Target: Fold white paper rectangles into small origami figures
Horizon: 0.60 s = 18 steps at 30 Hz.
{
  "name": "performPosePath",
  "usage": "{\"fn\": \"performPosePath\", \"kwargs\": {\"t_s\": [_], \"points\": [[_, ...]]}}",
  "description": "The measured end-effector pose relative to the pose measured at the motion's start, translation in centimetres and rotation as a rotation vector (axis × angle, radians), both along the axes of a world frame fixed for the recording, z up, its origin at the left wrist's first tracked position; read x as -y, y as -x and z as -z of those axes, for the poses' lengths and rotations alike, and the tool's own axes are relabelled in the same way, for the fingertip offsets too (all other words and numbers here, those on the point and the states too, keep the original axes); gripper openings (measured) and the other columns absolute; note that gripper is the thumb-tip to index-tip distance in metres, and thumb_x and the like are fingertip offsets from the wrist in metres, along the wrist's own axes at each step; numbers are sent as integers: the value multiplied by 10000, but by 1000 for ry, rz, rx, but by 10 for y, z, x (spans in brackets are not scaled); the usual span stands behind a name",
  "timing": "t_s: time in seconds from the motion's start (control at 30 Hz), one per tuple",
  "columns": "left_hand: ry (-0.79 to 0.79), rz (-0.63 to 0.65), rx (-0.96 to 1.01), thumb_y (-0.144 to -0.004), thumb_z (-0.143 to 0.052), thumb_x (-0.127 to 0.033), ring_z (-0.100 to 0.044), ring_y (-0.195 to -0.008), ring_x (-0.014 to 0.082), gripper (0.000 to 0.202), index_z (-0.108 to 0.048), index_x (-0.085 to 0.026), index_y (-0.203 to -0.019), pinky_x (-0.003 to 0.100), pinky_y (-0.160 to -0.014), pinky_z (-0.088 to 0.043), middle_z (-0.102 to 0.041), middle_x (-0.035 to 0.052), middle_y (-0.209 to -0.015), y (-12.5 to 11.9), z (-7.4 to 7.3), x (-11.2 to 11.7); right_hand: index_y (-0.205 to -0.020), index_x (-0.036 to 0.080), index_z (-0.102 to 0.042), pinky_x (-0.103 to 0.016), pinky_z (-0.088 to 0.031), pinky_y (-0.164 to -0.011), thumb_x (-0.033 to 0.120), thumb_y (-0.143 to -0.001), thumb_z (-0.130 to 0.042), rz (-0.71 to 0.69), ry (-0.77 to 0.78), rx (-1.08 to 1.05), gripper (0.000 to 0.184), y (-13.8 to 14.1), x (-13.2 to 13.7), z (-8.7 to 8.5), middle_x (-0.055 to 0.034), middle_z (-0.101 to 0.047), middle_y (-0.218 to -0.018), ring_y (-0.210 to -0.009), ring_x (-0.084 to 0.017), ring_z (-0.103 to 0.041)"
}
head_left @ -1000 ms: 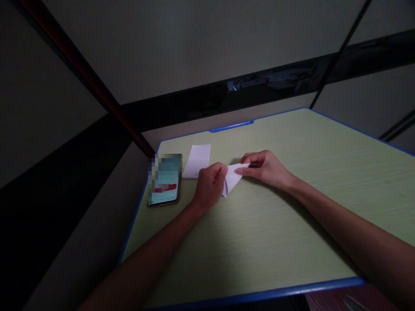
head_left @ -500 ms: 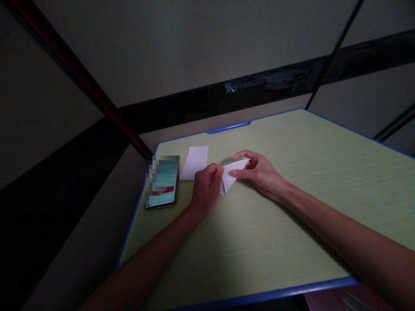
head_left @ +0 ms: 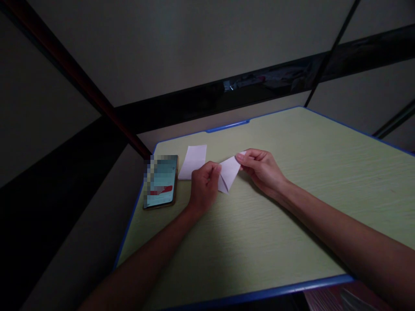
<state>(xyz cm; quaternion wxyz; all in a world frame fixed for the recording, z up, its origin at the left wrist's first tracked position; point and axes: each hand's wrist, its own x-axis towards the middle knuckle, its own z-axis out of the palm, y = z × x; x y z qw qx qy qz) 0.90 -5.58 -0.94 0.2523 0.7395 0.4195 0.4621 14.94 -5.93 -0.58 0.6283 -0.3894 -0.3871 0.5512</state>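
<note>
Between my hands is a folded piece of white paper [head_left: 229,171], held just over the table, with a crease or flap edge running down toward its lower point. My left hand [head_left: 205,183] pinches its left side between thumb and fingers, hiding that end. At the upper right corner, my right hand [head_left: 261,168] grips the paper, thumb on top and fingers behind. Behind my left hand lies a white paper stack or folded sheet [head_left: 194,157], flat on the table, its lower right part covered by the hand.
A phone [head_left: 162,181] with a lit screen, partly pixelated, lies at the table's left edge. The light wood-grain table [head_left: 324,207] has a blue rim. Behind it stand pale panels with a glossy dark band [head_left: 181,108].
My right hand has shifted its hold to the paper's upper right tip, its fingers now closed on it. The paper has turned slightly. My left hand keeps its pinch.
</note>
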Motion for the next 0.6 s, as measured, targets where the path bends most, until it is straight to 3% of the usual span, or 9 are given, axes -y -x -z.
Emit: {"fn": "performPosePath", "kwargs": {"t_s": [0.33, 0.6], "points": [[24, 26, -4, -767, -405, -279, -320, -468, 73, 255, -414, -162, -541, 202, -438, -241, -330, -49, -475, -1, 0, 1, -514, 173, -488, -232, -341, -507, 276, -638, -559, 78, -78, 39, 176, 0, -1, 6, 28, -445, -512, -484, -77, -391], [115, 188, -61, -745, -420, -272, -321, -430, 58, 273, -411, -158, -497, 189, -422, -251, -350, -55, -444, -5, 0, 2, -492, 179, -377, -217, -212, -423, 335, -710, -498, 220, -200, 370, 295, -5, -2, 8, 54, -312, -464, -432, -63, -272]]}}
